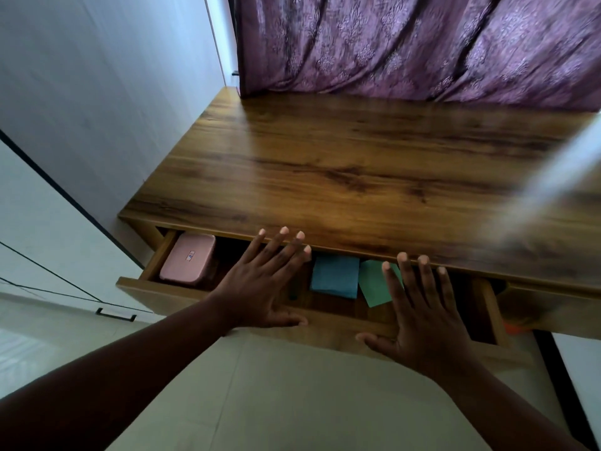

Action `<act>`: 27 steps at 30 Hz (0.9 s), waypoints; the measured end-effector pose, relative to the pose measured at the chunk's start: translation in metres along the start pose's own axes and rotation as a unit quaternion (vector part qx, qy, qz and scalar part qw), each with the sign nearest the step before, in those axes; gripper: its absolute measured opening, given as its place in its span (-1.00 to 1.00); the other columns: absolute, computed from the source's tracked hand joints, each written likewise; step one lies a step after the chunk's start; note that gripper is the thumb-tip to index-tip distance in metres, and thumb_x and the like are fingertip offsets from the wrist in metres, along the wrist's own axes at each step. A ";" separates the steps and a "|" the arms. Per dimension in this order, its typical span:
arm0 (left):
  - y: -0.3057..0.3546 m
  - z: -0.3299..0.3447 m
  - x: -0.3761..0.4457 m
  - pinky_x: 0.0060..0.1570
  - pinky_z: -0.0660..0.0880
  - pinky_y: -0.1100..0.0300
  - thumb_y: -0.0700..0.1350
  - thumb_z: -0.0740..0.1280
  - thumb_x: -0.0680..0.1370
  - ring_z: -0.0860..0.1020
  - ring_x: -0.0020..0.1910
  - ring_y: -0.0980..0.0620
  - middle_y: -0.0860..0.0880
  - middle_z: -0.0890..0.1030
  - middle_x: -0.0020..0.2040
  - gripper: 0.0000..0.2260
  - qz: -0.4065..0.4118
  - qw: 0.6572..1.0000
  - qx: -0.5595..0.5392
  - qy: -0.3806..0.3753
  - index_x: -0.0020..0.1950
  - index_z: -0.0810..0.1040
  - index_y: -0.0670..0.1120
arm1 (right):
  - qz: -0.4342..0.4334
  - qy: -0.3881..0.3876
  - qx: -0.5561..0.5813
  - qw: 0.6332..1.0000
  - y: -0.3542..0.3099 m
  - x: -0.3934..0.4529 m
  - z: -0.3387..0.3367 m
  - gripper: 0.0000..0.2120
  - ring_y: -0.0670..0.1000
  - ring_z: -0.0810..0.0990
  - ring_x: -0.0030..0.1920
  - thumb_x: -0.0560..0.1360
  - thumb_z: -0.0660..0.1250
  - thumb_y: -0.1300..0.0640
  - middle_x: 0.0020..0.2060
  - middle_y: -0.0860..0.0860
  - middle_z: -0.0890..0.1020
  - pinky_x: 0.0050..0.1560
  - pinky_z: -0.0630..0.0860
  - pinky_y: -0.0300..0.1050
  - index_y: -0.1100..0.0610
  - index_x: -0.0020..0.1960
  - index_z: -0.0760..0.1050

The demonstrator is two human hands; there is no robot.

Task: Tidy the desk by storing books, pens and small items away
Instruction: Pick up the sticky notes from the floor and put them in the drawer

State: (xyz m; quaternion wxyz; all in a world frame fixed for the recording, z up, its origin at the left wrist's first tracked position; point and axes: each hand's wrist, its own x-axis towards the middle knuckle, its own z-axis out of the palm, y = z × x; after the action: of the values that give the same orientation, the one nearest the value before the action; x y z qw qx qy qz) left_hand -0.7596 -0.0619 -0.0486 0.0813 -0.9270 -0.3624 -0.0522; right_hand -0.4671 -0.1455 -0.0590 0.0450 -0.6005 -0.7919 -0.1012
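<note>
Fingers straight and spread on both hands, gripping nothing: the left hand (pixel 260 281) lies palm-down at lower centre of the frame, its thumb along the front panel of the open drawer (pixel 325 327), fingertips reaching the desk (pixel 357 164) edge. The right hand (pixel 419 317) sits just right of it, likewise flat, thumb on the same panel. Both forearms stretch in from the bottom corners. Inside the drawer lie a pink case (pixel 188 259) at left, a blue pad (pixel 335 277) and a green pad (pixel 374 284) between the hands.

My left hand (pixel 260 284) and right hand (pixel 419 317) lie flat over the open wooden drawer (pixel 338 330), beside a pink rectangular case (pixel 187 258).
</note>
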 end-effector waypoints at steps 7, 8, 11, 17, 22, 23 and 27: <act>-0.032 0.011 0.045 0.47 -0.02 -0.22 0.52 0.06 0.39 -0.02 0.54 -0.21 -0.19 0.07 0.56 -0.02 -0.010 0.999 0.031 0.017 0.55 0.10 -0.18 | 0.002 -0.022 0.001 1.000 0.029 0.049 0.014 0.00 0.22 0.06 0.51 0.37 0.03 -0.53 0.51 0.18 0.14 0.46 0.05 0.21 0.19 0.52 0.11; -0.035 0.012 0.050 0.47 -0.02 -0.22 0.52 0.07 0.39 -0.01 0.54 -0.21 -0.20 0.08 0.56 -0.02 -0.013 0.999 0.030 0.021 0.55 0.10 -0.18 | -0.003 -0.033 0.006 0.999 0.032 0.054 0.017 -0.02 0.19 0.10 0.51 0.38 0.02 -0.53 0.50 0.16 0.17 0.47 0.06 0.16 0.17 0.52 0.12; -0.044 0.014 0.062 0.47 -0.01 -0.21 0.52 0.06 0.39 0.03 0.54 -0.20 -0.18 0.11 0.55 -0.02 -0.022 0.999 0.031 0.014 0.55 0.10 -0.18 | 0.007 -0.017 0.028 0.999 0.034 0.062 0.024 -0.13 0.16 0.22 0.47 0.44 0.04 -0.47 0.47 0.13 0.28 0.45 0.13 0.10 0.13 0.50 0.18; -0.053 0.026 0.076 0.43 0.23 -0.14 0.43 0.03 0.48 0.31 0.44 -0.18 -0.17 0.35 0.46 -0.20 -0.002 1.000 0.018 -0.005 0.48 0.30 -0.15 | 0.034 0.109 0.049 0.992 0.029 0.067 0.040 -0.37 0.20 0.40 0.37 0.52 0.13 -0.28 0.36 0.14 0.44 0.36 0.29 0.12 0.14 0.40 0.38; -0.049 0.036 0.073 0.32 0.40 -0.09 0.34 0.14 0.52 0.40 0.38 -0.19 -0.20 0.43 0.40 -0.30 0.000 0.997 0.029 0.072 0.42 0.41 -0.18 | 0.015 0.177 0.037 0.983 0.034 0.069 0.052 -0.45 0.18 0.46 0.32 0.53 0.23 -0.22 0.31 0.13 0.49 0.32 0.37 0.10 0.13 0.36 0.45; -0.049 0.038 0.072 0.31 0.41 -0.09 0.34 0.16 0.52 0.40 0.38 -0.19 -0.20 0.43 0.40 -0.30 0.004 0.995 0.041 0.089 0.42 0.41 -0.18 | 0.007 0.190 0.026 0.981 0.036 0.068 0.054 -0.45 0.17 0.47 0.31 0.52 0.25 -0.22 0.30 0.12 0.50 0.31 0.38 0.10 0.13 0.35 0.46; -0.049 0.038 0.073 0.29 0.43 -0.10 0.32 0.22 0.51 0.40 0.38 -0.19 -0.20 0.43 0.40 -0.32 0.006 0.994 0.054 0.091 0.41 0.42 -0.19 | -0.012 0.205 0.022 0.978 0.039 0.071 0.052 -0.48 0.16 0.53 0.25 0.49 0.30 -0.22 0.24 0.09 0.56 0.26 0.42 0.07 0.11 0.30 0.51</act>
State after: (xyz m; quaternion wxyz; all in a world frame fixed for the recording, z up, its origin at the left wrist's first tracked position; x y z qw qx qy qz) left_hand -0.7383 0.0291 -0.0691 0.1642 -0.9148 -0.3502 -0.1162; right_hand -0.4462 -0.0575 -0.0919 0.2184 -0.5560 -0.7751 -0.2059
